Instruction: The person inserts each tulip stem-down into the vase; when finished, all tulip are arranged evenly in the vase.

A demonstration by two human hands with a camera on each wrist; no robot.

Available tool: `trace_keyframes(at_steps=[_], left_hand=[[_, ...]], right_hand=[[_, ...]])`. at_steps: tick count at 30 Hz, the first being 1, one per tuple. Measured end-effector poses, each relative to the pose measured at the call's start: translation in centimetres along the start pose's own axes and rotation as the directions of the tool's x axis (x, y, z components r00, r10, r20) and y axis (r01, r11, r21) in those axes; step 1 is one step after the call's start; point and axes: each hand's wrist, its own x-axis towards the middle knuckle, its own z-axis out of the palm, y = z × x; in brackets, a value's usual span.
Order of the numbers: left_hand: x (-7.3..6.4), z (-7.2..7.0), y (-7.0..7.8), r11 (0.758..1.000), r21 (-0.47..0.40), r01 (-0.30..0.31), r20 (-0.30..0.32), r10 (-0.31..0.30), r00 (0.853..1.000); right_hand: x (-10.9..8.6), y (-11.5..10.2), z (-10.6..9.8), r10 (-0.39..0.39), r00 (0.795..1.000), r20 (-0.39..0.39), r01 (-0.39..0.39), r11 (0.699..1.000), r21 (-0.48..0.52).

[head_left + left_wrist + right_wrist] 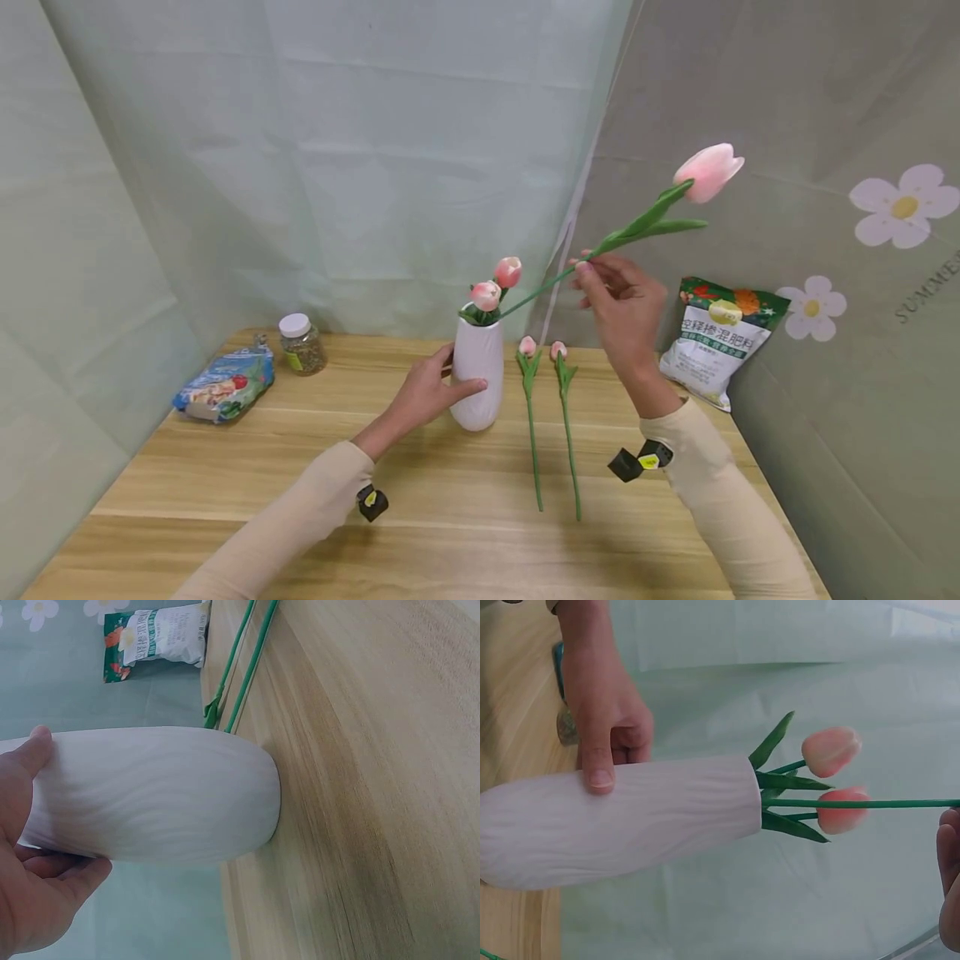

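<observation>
My left hand (429, 388) grips the side of a white vase (477, 375) that stands upright on the table, thumb across its front. Two pink tulips (486, 295) poke out of the vase, their green leaves at its mouth. Up to the right, my right hand (624, 304) pinches the green stem of another pink tulip (708, 172). That stem slants down to the left, its lower end at the vase's mouth. In the right wrist view the held stem (900, 803) passes in front of a bloom. The left wrist view shows the vase's ribbed base (225, 795) on the wood.
Two more tulips (531, 400) lie side by side on the wooden table (450, 533), right of the vase. A green and white fertilizer bag (712, 342) leans at the back right. At the left are a white-lidded jar (302, 343) and a blue packet (227, 385).
</observation>
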Motion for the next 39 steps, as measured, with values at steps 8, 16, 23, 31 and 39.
trace_keyframes(at_steps=[8, 16, 23, 31, 39], left_hand=[[0.0, 0.0, 0.0, 1.000, -0.008, 0.008, 0.006, -0.008, 1.000], [0.0, 0.0, 0.0, 1.000, -0.001, 0.003, 0.002, -0.003, 1.000], [0.0, 0.0, 0.0, 1.000, 0.005, 0.006, -0.004, -0.006, 1.000], [0.0, 0.0, 0.0, 1.000, -0.002, 0.001, -0.004, -0.001, 1.000], [0.0, 0.0, -0.2, 1.000, -0.023, 0.001, 0.007, 0.000, 1.000]], right_hand=[[-0.7, 0.5, 0.6, 0.040, 0.997, 0.060, -0.035, 0.997, -0.073], [-2.0, 1.8, 1.5, 0.107, 0.986, 0.129, -0.092, 0.989, -0.113], [-3.1, 3.0, 2.4, 0.160, 0.972, 0.170, -0.132, 0.977, -0.165], [-3.9, 4.0, 3.2, 0.259, 0.940, 0.223, -0.192, 0.939, -0.284], [-4.8, 4.6, 3.4, 0.275, 0.914, 0.299, -0.179, 0.933, -0.313]])
